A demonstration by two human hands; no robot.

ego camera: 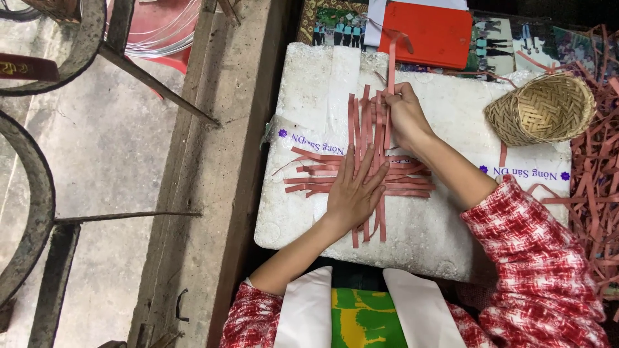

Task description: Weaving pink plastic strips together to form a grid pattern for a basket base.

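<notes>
A flat woven mat of reddish-brown strips (322, 175) lies on a white foam box lid (445, 219). My left hand (353, 190) rests palm down on the weave with fingers spread, pressing it flat. At the far edge of the weave my right hand (406, 117) pinches one long reddish strip (391, 64) that runs away toward the back. Both sleeves are red and white checked.
A small woven bamboo basket (543, 108) lies on its side at the lid's right. Loose reddish strips (596, 167) pile at the right edge. A red folder (433, 33) lies on photographs at the back. Concrete ledge (219, 167) and metal frames stand at left.
</notes>
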